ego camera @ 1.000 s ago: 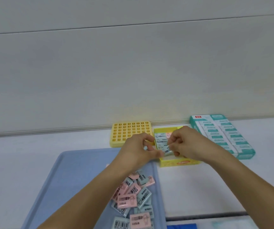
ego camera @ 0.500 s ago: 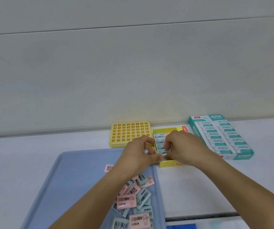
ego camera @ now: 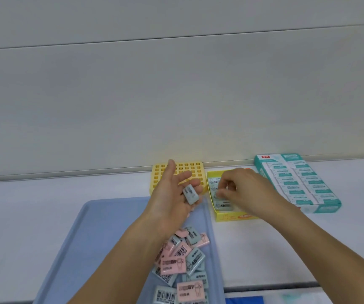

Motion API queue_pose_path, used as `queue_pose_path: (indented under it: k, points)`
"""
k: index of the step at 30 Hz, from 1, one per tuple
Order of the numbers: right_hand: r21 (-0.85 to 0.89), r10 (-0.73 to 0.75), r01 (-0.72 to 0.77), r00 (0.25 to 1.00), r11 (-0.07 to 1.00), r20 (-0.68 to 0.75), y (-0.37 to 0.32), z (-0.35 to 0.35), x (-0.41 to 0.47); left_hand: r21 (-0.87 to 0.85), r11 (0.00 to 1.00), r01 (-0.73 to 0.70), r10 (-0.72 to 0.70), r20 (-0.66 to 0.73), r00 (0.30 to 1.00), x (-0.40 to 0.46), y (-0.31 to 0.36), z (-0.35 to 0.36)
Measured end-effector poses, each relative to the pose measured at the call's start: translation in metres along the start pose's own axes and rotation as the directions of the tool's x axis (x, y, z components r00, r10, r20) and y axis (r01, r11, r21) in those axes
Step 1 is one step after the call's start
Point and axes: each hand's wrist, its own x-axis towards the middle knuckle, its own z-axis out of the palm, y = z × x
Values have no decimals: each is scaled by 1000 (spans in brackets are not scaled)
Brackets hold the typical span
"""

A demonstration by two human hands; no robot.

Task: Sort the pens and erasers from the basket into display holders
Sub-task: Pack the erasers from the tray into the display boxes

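Observation:
My left hand (ego camera: 170, 194) is held palm up above the far edge of the blue tray (ego camera: 102, 227), fingers spread, with one grey-blue eraser (ego camera: 190, 194) lying across them. My right hand (ego camera: 244, 191) reaches into the small yellow display box (ego camera: 231, 217), and its curled fingertips pinch an eraser (ego camera: 217, 191) standing in the box's row. Another grey eraser (ego camera: 223, 205) lies flat at the front of that box. A pile of pink and grey-blue erasers (ego camera: 183, 260) fills the tray's near right corner.
A yellow pen holder with a grid of holes (ego camera: 189, 168) stands against the wall, partly behind my left hand. A teal box packed with white erasers (ego camera: 297, 183) sits to the right of the yellow box. A blue item (ego camera: 244, 300) shows at the bottom edge.
My left hand has drawn away from the yellow box, turned palm up and opened with an eraser on its fingers. My right hand stays in the box, slightly further right.

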Motion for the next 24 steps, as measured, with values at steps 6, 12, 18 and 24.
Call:
queue_pose_path:
  k: [6,12,18,24]
  points:
    - [436,-61,72,997,897,-39,-34,3,-11,-261,963,-64,90,89,992,-7,-3,7]
    - [333,-107,151,983,931,-147,-29,3,-11,-179,978,-108,139,170,976,-9,-5,-1]
    - [516,-39,111,988,850,-149,-28,-2,-12,56,977,-205,188,219,957,-3,-9,-2]
    - [525,-65,169,976,834,-210,-20,-15,-7,273,916,-295,246,199,949,3,-7,-4]
